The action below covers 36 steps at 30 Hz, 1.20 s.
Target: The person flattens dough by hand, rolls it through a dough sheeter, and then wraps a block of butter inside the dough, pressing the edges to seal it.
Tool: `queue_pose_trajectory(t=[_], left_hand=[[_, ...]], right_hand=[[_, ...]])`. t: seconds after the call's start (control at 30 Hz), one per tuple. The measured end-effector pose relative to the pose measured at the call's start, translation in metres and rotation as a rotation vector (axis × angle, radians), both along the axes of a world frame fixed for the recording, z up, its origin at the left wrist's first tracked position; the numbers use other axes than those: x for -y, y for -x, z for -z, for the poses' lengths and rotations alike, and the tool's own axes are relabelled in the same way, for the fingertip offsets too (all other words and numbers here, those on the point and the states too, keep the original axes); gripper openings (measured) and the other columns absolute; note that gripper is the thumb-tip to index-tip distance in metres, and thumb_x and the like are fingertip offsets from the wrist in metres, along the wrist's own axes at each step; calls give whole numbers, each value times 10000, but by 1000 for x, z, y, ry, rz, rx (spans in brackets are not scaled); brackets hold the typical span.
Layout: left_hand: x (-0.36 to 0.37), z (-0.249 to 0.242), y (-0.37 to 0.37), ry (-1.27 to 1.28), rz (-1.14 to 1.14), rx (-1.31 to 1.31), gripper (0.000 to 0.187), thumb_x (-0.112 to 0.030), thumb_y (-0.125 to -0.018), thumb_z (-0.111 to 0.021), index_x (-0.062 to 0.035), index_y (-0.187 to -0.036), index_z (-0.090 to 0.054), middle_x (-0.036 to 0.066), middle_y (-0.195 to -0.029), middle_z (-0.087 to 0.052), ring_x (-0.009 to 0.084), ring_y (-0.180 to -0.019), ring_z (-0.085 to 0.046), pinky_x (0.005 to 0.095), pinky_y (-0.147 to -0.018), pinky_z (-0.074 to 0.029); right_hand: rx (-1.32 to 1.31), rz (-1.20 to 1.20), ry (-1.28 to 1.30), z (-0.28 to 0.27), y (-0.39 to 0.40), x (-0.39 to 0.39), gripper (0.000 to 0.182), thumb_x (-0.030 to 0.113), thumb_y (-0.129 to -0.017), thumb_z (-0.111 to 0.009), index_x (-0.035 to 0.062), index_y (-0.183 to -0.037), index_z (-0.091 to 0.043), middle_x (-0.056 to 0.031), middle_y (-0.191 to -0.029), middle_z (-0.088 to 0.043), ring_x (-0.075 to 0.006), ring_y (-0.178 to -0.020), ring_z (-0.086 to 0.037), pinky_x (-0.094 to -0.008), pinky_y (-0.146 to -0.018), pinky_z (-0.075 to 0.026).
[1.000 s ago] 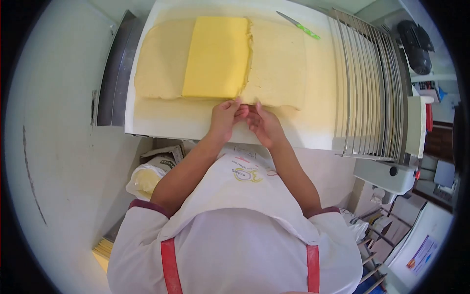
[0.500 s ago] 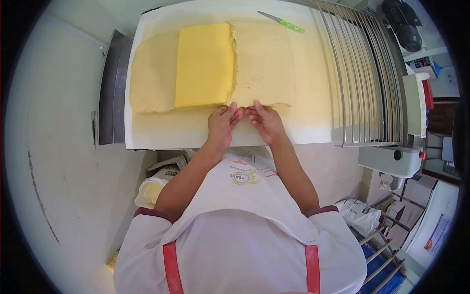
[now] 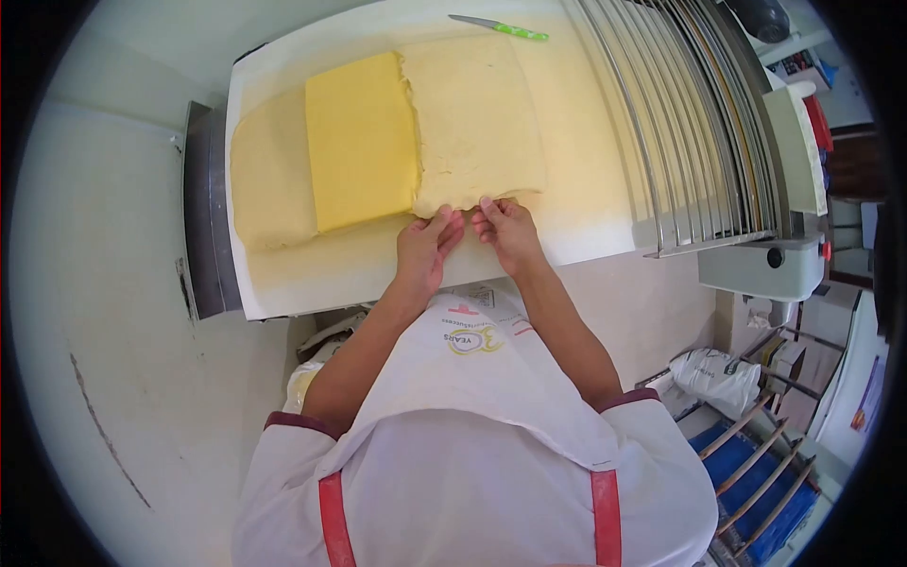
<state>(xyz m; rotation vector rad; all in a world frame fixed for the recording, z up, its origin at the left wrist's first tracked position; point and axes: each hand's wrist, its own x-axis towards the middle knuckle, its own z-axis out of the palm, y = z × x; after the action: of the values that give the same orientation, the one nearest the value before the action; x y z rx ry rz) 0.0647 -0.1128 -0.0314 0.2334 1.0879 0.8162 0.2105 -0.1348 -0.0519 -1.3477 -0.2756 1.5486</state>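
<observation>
A broad sheet of pale dough (image 3: 482,113) lies on the white table bed, its left part (image 3: 274,175) flat and showing beyond a yellow slab of butter (image 3: 364,142). The dough's right part meets the slab along a ragged edge. My left hand (image 3: 425,248) pinches the near dough edge just beside the slab's lower right corner. A short way to its right, my right hand (image 3: 508,234) grips the same edge between thumb and fingers. Some fingertips are hidden under the dough.
A knife (image 3: 501,26) with a green handle lies at the far side of the table bed (image 3: 586,222). To the right stands a metal bar guard (image 3: 652,123) of a machine. A dark metal tray-like end (image 3: 203,208) borders the left side.
The view has turned, so the table and dough appear tilted and shifted left. Both hands stay at the near dough edge, my right hand slightly further along it from the slab.
</observation>
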Motion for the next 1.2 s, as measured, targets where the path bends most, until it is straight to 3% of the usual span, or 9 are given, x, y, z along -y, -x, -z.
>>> queue_pose_trajectory(t=[0.13, 0.27, 0.37, 0.47, 0.7, 0.83, 0.9, 1.1, 1.2], left_hand=[[-5, 16, -19, -112, 107, 112, 228, -150, -888, -691, -31, -1063, -607, 89, -978, -659, 183, -905, -642, 318, -879, -517], [-5, 14, -28, -78, 19, 47, 209, -122, -892, -675, -27, -1065, -608, 81, -990, -658, 182, -904, -643, 317, -875, -520], [1, 8, -23, -16, 41, 52, 212, -78, -881, -677, -21, -1072, -605, 83, -1001, -655, 176, -876, -650, 307, -861, -526], [-6, 10, -26, -8, 115, 79, 220, -77, -879, -679, -27, -1079, -603, 77, -1009, -657, 172, -896, -645, 314, -876, -518], [-6, 3, -46, -7, -5, 105, 177, -91, -886, -675, -43, -1045, -614, 65, -983, -660, 171, -918, -637, 316, -887, -508], [-1, -5, -41, -25, 64, 10, 161, -101, -886, -679, -43, -1024, -620, 63, -964, -662, 172, -896, -642, 316, -887, -510], [-2, 4, -46, -38, 126, 113, 177, -105, -885, -682, -32, -1031, -613, 70, -966, -659, 176, -895, -644, 316, -889, -517], [-6, 7, -65, 5, 62, 30, 208, -108, -883, -685, -12, -1048, -600, 99, -989, -654, 190, -913, -645, 304, -858, -529], [0, 4, -65, -27, 27, 50, 220, -117, -884, -688, -9, -1053, -599, 102, -1002, -653, 195, -925, -644, 303, -856, -528]], right_hand=[[88, -90, 21, -4, -5, 3, 285, 291, -968, -593, 9, -929, -605, -50, -737, -636, -117, -591, -577, -237, -541, -474], [11, -159, 201, -37, -28, 1, 259, 272, -969, -593, 23, -897, -605, -42, -715, -620, -115, -571, -558, -242, -513, -457], [-32, -38, 45, -15, -25, -1, 248, 242, -959, -599, 14, -863, -599, -56, -699, -615, -124, -563, -563, -243, -489, -449], [117, -68, -12, 9, -24, 5, 235, 264, -971, -580, 51, -875, -606, -30, -686, -605, -104, -538, -528, -236, -483, -429], [82, -167, 170, -39, -43, 4, 257, 261, -955, -609, 24, -857, -591, -44, -685, -600, -112, -534, -520, -246, -477, -434], [87, -74, 24, -7, -42, 2, 301, 318, -955, -610, 29, -873, -592, -39, -706, -603, -110, -557, -521, -241, -493, -429], [186, -99, -37, 1, -40, 7, 312, 336, -965, -592, 30, -905, -589, -40, -730, -602, -110, -577, -517, -240, -510, -422], [167, -183, 152, -32, -57, 8, 231, 249, -942, -634, 30, -875, -604, -44, -708, -612, -102, -562, -540, -246, -487, -440], [44, -36, 78, -22, -60, 0, 232, 247, -944, -629, 23, -887, -613, -43, -695, -612, -105, -554, -548, -243, -485, -446]])
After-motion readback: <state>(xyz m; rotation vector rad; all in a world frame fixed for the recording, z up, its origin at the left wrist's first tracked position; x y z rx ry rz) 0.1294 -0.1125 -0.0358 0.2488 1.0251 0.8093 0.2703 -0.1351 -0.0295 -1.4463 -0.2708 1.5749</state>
